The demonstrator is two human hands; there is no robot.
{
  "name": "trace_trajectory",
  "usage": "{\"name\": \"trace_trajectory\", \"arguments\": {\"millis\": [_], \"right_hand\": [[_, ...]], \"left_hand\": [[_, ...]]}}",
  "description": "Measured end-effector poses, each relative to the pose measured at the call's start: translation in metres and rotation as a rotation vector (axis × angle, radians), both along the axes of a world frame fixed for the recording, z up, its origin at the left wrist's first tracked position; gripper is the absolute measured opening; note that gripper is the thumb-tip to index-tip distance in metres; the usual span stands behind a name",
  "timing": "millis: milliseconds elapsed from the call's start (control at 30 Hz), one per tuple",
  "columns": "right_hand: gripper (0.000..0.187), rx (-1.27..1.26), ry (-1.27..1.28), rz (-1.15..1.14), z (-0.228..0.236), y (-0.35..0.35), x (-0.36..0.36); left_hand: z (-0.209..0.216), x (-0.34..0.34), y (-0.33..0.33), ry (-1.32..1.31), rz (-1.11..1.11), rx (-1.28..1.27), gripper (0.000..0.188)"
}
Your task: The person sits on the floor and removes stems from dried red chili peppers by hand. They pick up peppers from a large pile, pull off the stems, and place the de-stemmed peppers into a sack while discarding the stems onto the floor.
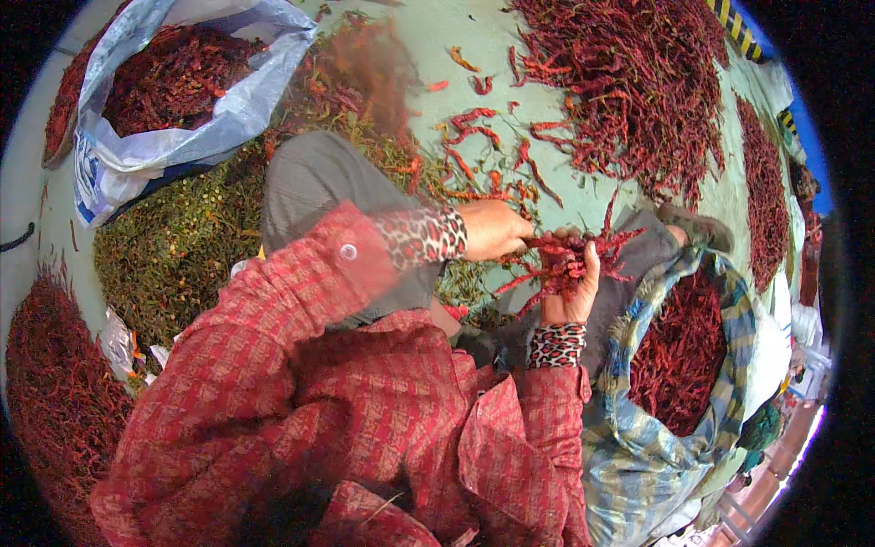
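In front of me, my right hand (583,284) is turned palm up and closed round a bunch of dried red chillies (567,258), whose tips and stems stick out on several sides. From the left my left hand (495,230) reaches across to the bunch. Its fingers are pinched together at the near end of a chilli there, and the fingertips are partly hidden. Beneath both hands lie green-brown stems and chilli scraps (469,283). Loose orange-red chillies (474,132) are scattered on the floor just beyond.
A large heap of dark red chillies (638,82) lies at the far right. To my right stands an open checked sack (629,438) of chillies; at the far left, a white-blue sack (91,173) of chillies. A stem pile (173,237) and another chilli heap (55,365) lie left.
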State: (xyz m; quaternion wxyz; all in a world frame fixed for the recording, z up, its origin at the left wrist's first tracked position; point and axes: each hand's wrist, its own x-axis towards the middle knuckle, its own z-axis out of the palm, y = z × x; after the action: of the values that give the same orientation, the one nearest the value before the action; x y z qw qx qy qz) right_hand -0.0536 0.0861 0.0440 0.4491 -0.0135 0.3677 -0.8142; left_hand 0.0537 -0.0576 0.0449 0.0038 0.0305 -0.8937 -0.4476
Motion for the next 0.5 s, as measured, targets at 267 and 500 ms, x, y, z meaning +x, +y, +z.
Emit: {"name": "trace_trajectory", "arguments": {"millis": [267,500], "right_hand": [[0.023,-0.017,0.004,-0.067,-0.002,-0.015,-0.039],[0.017,0.533,0.232,-0.048,-0.01,-0.012,-0.01]], "left_hand": [[-0.04,-0.021,-0.037,-0.053,0.157,-0.037,0.019],[-0.113,-0.105,-0.124,-0.073,0.615,-0.486,0.016]]}}
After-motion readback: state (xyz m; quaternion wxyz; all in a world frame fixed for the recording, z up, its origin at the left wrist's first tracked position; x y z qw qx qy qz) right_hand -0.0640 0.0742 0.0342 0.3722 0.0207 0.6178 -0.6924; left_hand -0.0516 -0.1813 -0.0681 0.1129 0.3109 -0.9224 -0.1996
